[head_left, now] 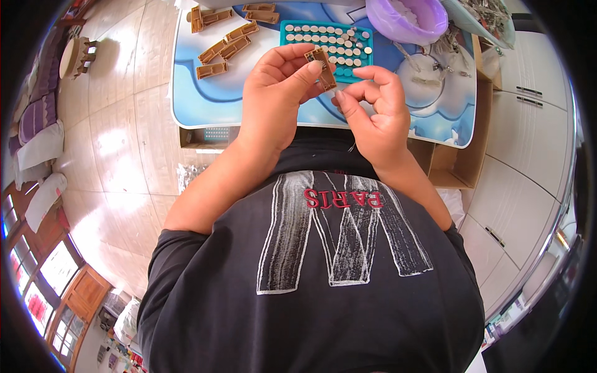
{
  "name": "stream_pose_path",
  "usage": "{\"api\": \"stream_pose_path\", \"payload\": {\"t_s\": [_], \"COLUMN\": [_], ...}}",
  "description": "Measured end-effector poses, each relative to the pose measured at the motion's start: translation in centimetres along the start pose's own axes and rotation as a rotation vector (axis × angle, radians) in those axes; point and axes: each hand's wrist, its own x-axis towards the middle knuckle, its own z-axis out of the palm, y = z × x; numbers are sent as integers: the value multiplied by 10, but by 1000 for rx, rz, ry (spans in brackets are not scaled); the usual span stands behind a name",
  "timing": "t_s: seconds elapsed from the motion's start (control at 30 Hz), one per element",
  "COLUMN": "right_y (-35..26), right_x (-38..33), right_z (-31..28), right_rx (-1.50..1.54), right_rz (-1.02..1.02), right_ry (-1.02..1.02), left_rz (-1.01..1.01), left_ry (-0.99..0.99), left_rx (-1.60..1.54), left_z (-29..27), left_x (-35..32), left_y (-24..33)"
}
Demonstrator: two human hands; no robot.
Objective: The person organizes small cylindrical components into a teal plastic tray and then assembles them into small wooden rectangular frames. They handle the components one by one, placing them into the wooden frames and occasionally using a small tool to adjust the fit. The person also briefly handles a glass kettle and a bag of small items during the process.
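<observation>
L hand (273,93) pinches brown plastic housing (323,67) upright over table edge (186,118), just below teal tray of coin cells (292,43), prob. for short reach; R hand (373,105) fingertips pinched shut beside it, contents too small to tell.

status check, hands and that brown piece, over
Left hand grips brown piece. Right hand pinched beside it. Teal tray behind, nothing blocking.
</observation>
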Motion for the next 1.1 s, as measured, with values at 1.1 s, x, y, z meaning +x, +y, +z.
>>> {"api": "stream_pose_path", "payload": {"t_s": [1.1], "right_y": [2], "right_x": [11], "right_z": [-3], "right_rx": [-414], "right_rz": [-403], "right_ry": [-141], "left_rz": [-124], "left_ry": [-39], "left_rx": [-8], "left_z": [-5], "left_x": [-4], "left_y": [4]}}
